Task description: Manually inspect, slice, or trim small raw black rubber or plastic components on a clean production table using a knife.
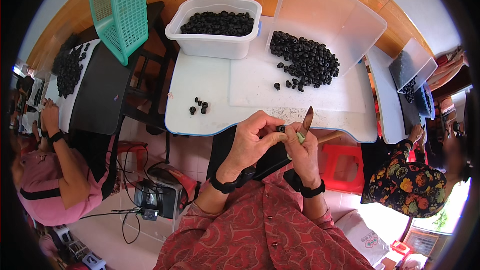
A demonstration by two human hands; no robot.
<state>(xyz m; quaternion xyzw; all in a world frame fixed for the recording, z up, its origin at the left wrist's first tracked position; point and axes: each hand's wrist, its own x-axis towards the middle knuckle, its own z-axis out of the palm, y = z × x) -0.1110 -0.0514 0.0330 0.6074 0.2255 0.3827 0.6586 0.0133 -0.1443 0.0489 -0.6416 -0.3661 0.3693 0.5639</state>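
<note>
Working over the white table (pixel 210 85), we've got the big stuff well ahead of our hands: the white tub (pixel 215 30) of black rings, and ahead and to the right the loose pile of rings (pixel 306 60) on the clear lid (pixel 320 20). Closer in, our left hand (pixel 252 142) is curled shut, pinching one small black ring (pixel 281 128) at the fingertips, touching the right hand (pixel 302 150), which is closed around a knife (pixel 307 120), blade pointing up. Best bet, we reckon: keep the ring pinched firmly, fingertips clear of the edge, and trim with short strokes.
</note>
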